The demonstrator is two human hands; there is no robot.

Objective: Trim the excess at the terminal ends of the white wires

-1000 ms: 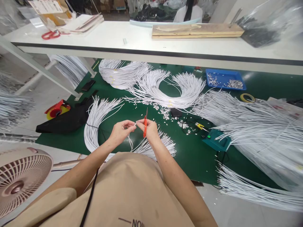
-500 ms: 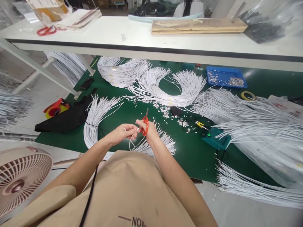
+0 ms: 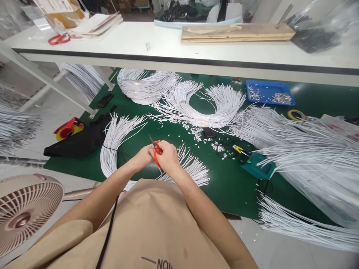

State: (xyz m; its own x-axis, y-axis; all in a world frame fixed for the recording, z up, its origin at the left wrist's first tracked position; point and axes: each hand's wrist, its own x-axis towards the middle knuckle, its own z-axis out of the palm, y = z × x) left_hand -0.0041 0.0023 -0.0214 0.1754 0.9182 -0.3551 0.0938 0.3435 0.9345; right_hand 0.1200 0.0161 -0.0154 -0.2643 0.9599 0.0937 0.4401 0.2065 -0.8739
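Observation:
My right hand (image 3: 167, 156) is closed on red-handled scissors (image 3: 156, 158), whose dark blades point up and left. Against it, my left hand (image 3: 144, 157) is closed with its fingers pressed together. The white cable (image 3: 160, 171) comes out below the meeting hands, and its end is hidden by the fingers. A bundle of white cables (image 3: 109, 157) curves along the left, in front of me. More loose cable ends (image 3: 193, 168) fan out just right of my right hand. Small silvery pieces (image 3: 196, 132) lie scattered on the green table (image 3: 221, 190) beyond the hands.
Further back lie more white cable bundles (image 3: 221, 112) and a blue tray (image 3: 269, 84) of small metal parts. A green device (image 3: 258, 166) and heaped cables (image 3: 308, 149) occupy the right. At left are a tape dispenser (image 3: 68, 129) and a fan (image 3: 25, 216). A white shelf (image 3: 134, 45) spans above.
My right hand has turned and moved left against my left hand. The scissors have swung from pointing up to pointing up and left. The cable end between the fingers is now covered.

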